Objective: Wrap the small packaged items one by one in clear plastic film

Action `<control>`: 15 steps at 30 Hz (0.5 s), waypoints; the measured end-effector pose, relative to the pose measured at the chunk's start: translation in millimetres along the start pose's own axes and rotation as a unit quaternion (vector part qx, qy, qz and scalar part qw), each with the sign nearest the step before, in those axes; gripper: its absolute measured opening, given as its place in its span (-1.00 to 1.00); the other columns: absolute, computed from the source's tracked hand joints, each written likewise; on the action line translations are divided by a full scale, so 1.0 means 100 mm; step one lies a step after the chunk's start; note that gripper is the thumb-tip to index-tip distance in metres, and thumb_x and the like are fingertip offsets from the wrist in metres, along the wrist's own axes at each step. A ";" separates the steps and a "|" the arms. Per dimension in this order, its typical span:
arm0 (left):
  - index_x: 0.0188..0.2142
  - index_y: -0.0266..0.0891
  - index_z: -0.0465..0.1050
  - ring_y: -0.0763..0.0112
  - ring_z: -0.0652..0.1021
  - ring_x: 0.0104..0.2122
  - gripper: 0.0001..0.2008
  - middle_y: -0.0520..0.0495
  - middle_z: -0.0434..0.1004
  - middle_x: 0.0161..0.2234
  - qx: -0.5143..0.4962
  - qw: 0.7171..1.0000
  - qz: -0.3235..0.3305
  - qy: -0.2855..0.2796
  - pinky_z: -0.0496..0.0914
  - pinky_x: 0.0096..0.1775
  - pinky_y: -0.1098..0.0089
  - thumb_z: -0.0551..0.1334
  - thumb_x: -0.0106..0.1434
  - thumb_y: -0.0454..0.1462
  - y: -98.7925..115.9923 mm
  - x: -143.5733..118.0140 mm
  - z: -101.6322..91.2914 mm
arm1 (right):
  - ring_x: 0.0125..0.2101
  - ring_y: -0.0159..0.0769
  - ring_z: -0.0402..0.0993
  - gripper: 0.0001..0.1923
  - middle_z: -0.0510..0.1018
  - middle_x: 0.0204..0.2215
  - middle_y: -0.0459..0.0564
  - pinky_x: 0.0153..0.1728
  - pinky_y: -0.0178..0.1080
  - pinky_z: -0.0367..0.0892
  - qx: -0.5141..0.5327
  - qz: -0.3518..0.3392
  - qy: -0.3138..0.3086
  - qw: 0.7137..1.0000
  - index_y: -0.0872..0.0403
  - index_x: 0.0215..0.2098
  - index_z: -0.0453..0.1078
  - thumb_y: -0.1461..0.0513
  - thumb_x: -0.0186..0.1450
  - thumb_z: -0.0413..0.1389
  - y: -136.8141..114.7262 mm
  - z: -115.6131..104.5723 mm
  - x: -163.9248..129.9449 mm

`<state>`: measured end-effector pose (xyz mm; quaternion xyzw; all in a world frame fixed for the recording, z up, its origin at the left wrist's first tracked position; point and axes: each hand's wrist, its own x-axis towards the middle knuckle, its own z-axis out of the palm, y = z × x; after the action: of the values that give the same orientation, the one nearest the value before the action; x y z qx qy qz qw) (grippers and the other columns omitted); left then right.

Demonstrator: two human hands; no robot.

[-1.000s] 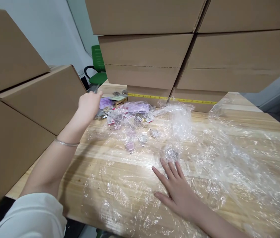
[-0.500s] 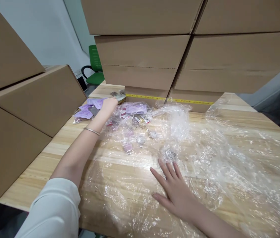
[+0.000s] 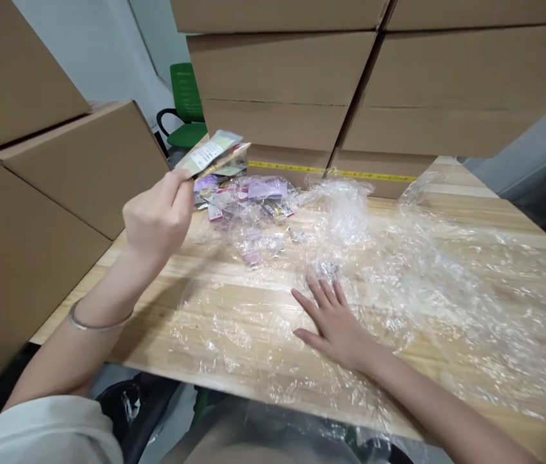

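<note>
My left hand (image 3: 160, 216) is closed on the corner of a flat pale-green packet (image 3: 215, 149) with a white label, raised above the table's left side. Other clear and golden packets hang right beneath it; whether my fingers hold these too, I cannot tell. My right hand (image 3: 333, 322) lies flat with fingers spread on a sheet of clear plastic film (image 3: 234, 335). A small silvery item (image 3: 327, 269) shows by its fingertips. Farther back is a heap of small bagged items with purple cards (image 3: 267, 188) and red-and-white tags.
Stacked cardboard boxes (image 3: 273, 71) stand along the back, and more boxes (image 3: 80, 164) line the left. A yellow measuring tape (image 3: 335, 173) runs along the rear boxes' base. Crumpled film (image 3: 447, 303) covers the wooden table's right. A green chair (image 3: 186, 103) stands behind.
My left hand has come up and back from the heap, bringing the pale-green packet with it. Purple packets at the heap's left are no longer visible there. My right hand stays on the film.
</note>
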<state>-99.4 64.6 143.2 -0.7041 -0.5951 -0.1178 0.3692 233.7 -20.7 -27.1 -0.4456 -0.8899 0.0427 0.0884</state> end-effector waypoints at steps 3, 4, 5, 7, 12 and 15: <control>-0.01 -0.14 0.54 0.19 0.67 -0.20 -0.57 -0.18 0.55 0.08 -0.065 0.990 0.120 -0.043 0.57 -0.45 0.22 -0.10 0.44 -0.33 0.38 -0.37 -0.20 | 0.39 0.18 -0.24 -0.24 -0.11 0.44 0.04 0.30 0.36 -0.15 0.021 0.005 -0.018 1.000 -0.16 0.45 -0.13 -0.16 0.39 -0.05 -0.03 -0.07 0.04; -0.01 -0.10 0.54 0.19 0.66 -0.14 -0.56 -0.13 0.57 0.05 -0.095 0.973 0.201 -0.061 0.60 -0.43 0.22 -0.09 0.42 -0.37 0.55 -0.50 -0.21 | 0.39 0.16 -0.23 -0.27 -0.08 0.43 0.01 0.30 0.35 -0.14 0.029 0.006 -0.017 0.999 -0.16 0.45 -0.12 -0.12 0.41 -0.05 -0.02 -0.10 0.05; 0.00 -0.06 0.54 0.19 0.64 -0.07 -0.55 -0.07 0.59 0.02 -0.118 0.949 0.286 -0.062 0.64 -0.36 0.21 -0.08 0.41 -0.40 0.73 -0.62 -0.19 | 0.39 0.13 -0.21 -0.32 -0.03 0.42 -0.02 0.31 0.34 -0.11 0.037 0.006 -0.012 0.999 -0.16 0.44 -0.10 -0.07 0.43 -0.05 0.00 -0.13 0.06; -0.05 -0.14 0.57 0.18 0.61 0.00 -0.63 -0.07 0.62 -0.03 -0.163 0.892 0.422 0.013 0.66 -0.20 0.21 0.02 0.38 -0.42 1.04 -0.87 -0.09 | 0.39 0.06 -0.13 -0.42 0.10 0.39 -0.06 0.32 0.30 -0.03 0.047 -0.005 0.003 0.999 -0.15 0.42 0.00 0.05 0.46 -0.06 0.10 -0.22 0.06; -0.19 -0.39 0.56 0.11 0.60 0.00 -0.83 -0.26 0.63 -0.11 -0.239 0.838 0.469 0.142 0.61 -0.08 0.25 0.19 0.34 -0.36 1.33 -1.32 0.17 | 0.24 0.02 0.28 -0.61 0.43 0.19 0.15 0.18 0.13 0.34 0.035 -0.017 0.027 0.999 0.06 0.12 0.47 0.16 0.47 -0.08 0.48 -0.53 -0.25; -0.14 -0.38 0.53 0.12 0.58 0.03 -0.84 -0.26 0.59 -0.03 -0.243 0.825 0.499 0.109 0.57 0.00 0.23 0.19 0.34 -0.39 1.27 -1.40 0.21 | 0.14 -0.03 0.42 -0.62 0.52 0.09 0.15 0.09 0.09 0.44 0.027 0.028 0.069 0.997 0.05 0.09 0.48 0.19 0.47 -0.09 0.49 -0.72 -0.53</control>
<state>-24.1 -29.0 -4.2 -0.9545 -0.0705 -0.1336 0.2571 316.8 -34.1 29.3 -0.4698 -0.8673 0.0379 0.1603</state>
